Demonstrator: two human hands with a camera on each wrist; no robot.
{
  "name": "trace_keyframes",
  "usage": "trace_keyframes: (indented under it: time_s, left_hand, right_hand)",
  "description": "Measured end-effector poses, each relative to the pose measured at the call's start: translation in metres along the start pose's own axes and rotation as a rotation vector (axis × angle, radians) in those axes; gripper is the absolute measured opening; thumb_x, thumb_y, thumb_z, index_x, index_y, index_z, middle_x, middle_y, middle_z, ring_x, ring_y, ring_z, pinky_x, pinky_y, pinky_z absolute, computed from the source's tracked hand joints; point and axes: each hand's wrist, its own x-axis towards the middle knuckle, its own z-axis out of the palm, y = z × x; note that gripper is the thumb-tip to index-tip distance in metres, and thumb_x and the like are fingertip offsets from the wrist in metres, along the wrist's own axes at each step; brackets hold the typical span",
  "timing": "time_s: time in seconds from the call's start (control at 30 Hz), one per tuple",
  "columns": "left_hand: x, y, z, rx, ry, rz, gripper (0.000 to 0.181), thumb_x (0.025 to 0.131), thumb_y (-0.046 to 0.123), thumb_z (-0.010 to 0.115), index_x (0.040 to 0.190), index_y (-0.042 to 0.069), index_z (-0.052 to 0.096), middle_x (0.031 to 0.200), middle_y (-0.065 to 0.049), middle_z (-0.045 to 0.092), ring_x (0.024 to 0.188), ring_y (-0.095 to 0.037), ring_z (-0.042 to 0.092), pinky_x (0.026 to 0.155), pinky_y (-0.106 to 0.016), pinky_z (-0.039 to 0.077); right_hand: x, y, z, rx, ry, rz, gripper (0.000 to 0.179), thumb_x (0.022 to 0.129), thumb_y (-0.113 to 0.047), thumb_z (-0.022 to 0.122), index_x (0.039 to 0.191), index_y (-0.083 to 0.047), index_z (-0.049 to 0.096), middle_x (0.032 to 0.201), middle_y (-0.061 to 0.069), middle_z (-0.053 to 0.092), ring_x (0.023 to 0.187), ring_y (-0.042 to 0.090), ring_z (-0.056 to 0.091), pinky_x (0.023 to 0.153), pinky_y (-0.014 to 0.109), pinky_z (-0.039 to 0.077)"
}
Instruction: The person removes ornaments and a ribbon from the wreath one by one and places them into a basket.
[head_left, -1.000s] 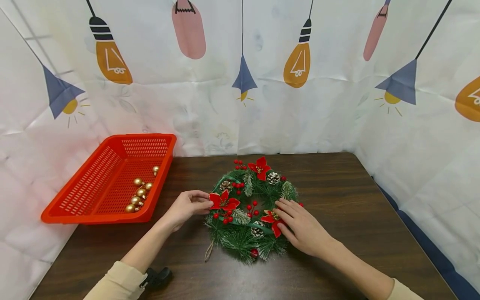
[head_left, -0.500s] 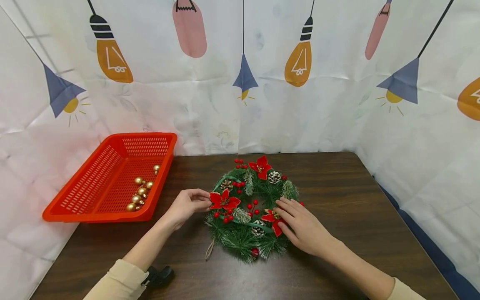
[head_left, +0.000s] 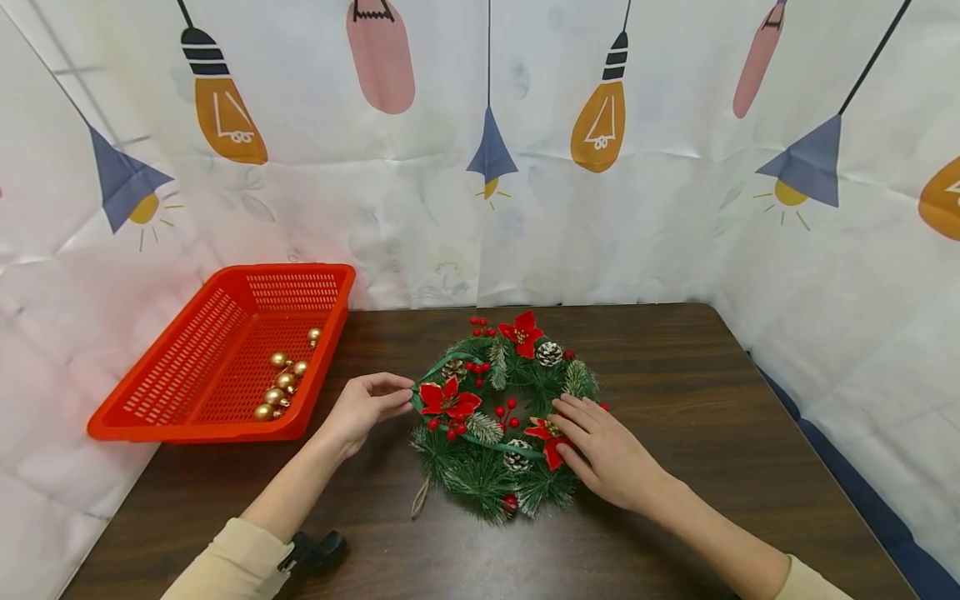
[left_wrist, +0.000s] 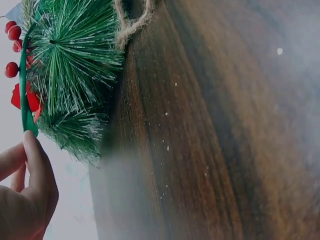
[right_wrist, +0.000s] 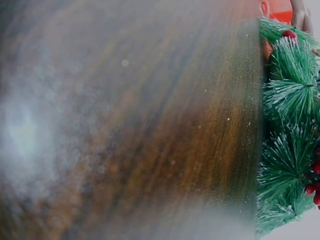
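Note:
A green Christmas wreath (head_left: 480, 479) with red poinsettias, berries and pinecones lies flat on the dark wooden table. My left hand (head_left: 362, 412) pinches a thin green ribbon (left_wrist: 24, 95) between thumb and fingers at the wreath's left side. That ribbon stretches over the wreath's front part, past the left poinsettia (head_left: 450, 400). On the wreath's right side, my right hand (head_left: 603, 454) rests with fairly straight fingers over the right poinsettia (head_left: 553, 450), partly covering it. The right wrist view shows only the wreath's edge (right_wrist: 290, 165), not the right hand's fingers.
A red plastic basket (head_left: 168, 429) with several gold baubles (head_left: 275, 396) stands at the table's back left. A twine loop (head_left: 419, 500) sticks out from the wreath's front left. Behind the table hangs a printed white curtain (head_left: 420, 225).
My left hand has drawn slightly to the left, pulling the green ribbon out from the wreath's left side. The right hand stays in place on the wreath.

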Motion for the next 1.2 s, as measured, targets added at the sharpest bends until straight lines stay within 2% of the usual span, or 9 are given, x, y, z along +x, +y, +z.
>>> trace_keyframes:
  time_s: [0.23,0.43,0.57,0.73,0.97,1.2]
  left_hand:
    - [-0.002,0.003,0.002,-0.049,0.036,-0.011,0.030,0.101,-0.002,0.063,0.126,-0.017,0.060,0.105,-0.015,0.066,0.088,-0.016,0.073,0.085,-0.031,0.059]
    - [-0.001,0.007,0.004,-0.152,0.099,-0.007,0.032,0.102,-0.002,0.061,0.129,-0.017,0.056,0.099,-0.009,0.069,0.086,-0.013,0.073,0.087,-0.032,0.057]
    - [-0.001,0.010,0.001,-0.206,0.144,-0.002,0.031,0.102,-0.002,0.061,0.130,-0.015,0.056,0.097,-0.007,0.069,0.085,-0.012,0.073,0.091,-0.034,0.055]
    - [-0.003,0.015,-0.005,-0.225,0.159,0.021,0.034,0.103,-0.001,0.060,0.133,-0.015,0.053,0.099,-0.006,0.067,0.087,-0.011,0.072,0.093,-0.033,0.054]
    - [-0.005,0.028,-0.009,-0.224,0.167,0.047,0.027,0.103,0.002,0.061,0.127,-0.009,0.059,0.101,-0.006,0.065,0.088,-0.011,0.070,0.096,-0.033,0.053]
    - [-0.003,0.043,-0.012,-0.277,0.188,0.088,0.015,0.101,0.003,0.064,0.115,0.000,0.069,0.099,-0.006,0.066,0.086,-0.012,0.070,0.094,-0.032,0.054]
  right_hand:
    - [-0.001,0.000,0.000,0.008,-0.004,0.005,0.044,0.103,-0.025,0.064,0.139,-0.001,0.063,0.150,0.018,0.052,0.145,0.032,0.041,0.118,0.051,0.032]
    - [-0.002,0.000,0.001,0.000,0.000,-0.001,0.042,0.104,-0.024,0.061,0.139,-0.001,0.063,0.149,0.018,0.052,0.145,0.032,0.041,0.117,0.052,0.032]
    - [-0.002,0.000,0.001,-0.006,0.004,-0.003,0.042,0.104,-0.024,0.060,0.139,-0.001,0.062,0.150,0.018,0.052,0.145,0.032,0.041,0.118,0.051,0.032]
    - [-0.003,0.000,0.001,-0.004,0.010,-0.010,0.042,0.104,-0.024,0.060,0.139,0.000,0.062,0.150,0.019,0.052,0.144,0.033,0.041,0.118,0.051,0.032]
    - [-0.002,0.000,0.000,0.004,0.011,-0.002,0.043,0.103,-0.024,0.062,0.139,0.000,0.063,0.149,0.019,0.053,0.144,0.033,0.042,0.117,0.052,0.032]
    - [-0.002,0.000,0.000,0.002,0.006,-0.003,0.043,0.103,-0.023,0.062,0.139,0.001,0.062,0.149,0.019,0.052,0.144,0.034,0.042,0.117,0.052,0.033]
